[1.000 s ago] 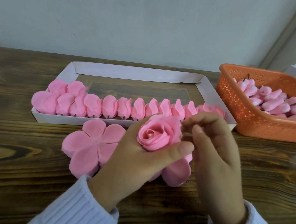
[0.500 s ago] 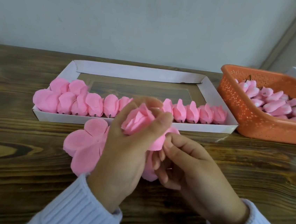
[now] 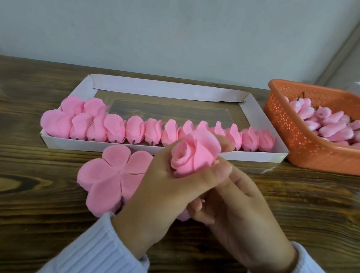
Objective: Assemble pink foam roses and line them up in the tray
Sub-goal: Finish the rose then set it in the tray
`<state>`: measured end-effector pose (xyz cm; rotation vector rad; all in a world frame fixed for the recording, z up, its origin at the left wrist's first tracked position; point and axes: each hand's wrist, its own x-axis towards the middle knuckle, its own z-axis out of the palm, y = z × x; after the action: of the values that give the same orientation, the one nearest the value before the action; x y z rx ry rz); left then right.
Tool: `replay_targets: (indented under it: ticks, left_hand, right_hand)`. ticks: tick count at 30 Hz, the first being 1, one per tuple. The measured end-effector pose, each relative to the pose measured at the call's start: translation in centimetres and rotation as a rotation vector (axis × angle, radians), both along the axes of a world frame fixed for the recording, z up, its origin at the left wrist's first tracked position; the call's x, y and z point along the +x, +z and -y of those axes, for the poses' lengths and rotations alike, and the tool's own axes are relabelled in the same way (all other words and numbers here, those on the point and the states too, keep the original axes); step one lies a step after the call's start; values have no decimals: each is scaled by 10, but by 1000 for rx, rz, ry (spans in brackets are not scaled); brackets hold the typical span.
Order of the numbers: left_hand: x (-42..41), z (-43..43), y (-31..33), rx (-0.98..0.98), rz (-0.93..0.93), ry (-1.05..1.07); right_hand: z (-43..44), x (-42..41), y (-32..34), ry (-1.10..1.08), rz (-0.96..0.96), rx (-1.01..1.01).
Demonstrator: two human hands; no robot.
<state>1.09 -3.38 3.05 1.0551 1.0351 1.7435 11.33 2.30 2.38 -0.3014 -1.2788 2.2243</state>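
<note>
**Clerk:** Item in hand?

**Recorder:** One assembled pink foam rose (image 3: 195, 153), bloom turned up. It is gripped by the left hand (image 3: 164, 192), with the thumb laid across its front and the fingers wrapped behind. It is held above the table (image 3: 14, 185), just in front of the tray's near wall.

**Clerk:** Right hand?

**Recorder:** The right hand (image 3: 239, 216) is tucked under the left, fingers curled towards the rose's base. The base is hidden, so whether anything is pinched there cannot be told.

**Clerk:** Tray contents?

**Recorder:** One white tray (image 3: 168, 89). One row of finished roses (image 3: 144, 130) is lined along its near wall from the left corner to the right. Two more are set behind the row at the left end.

**Clerk:** Loose stock?

**Recorder:** One flat five-petal foam piece (image 3: 113, 173) is laid on the table just before the tray's near wall and partly covered by the left hand. One orange basket (image 3: 287, 125) is placed just beside the tray's right wall and filled with pink buds (image 3: 331, 127).
</note>
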Motion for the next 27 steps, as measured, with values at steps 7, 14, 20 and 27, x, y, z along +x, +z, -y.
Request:
replay_targets:
  ticks: [7, 14, 20, 27]
  left_hand:
    - [1, -1, -1, -38, 4, 53]
    - [1, 1, 0, 19, -84, 34]
    - [2, -1, 0, 18, -53, 106]
    - [2, 0, -1, 19, -69, 86]
  right_hand:
    - [-1, -1, -4, 49, -5, -17]
    - [-5, 0, -9, 60, 103, 27]
    - [-5, 0, -6, 106, -33, -30]
    - [-5, 0, -7, 87, -6, -11]
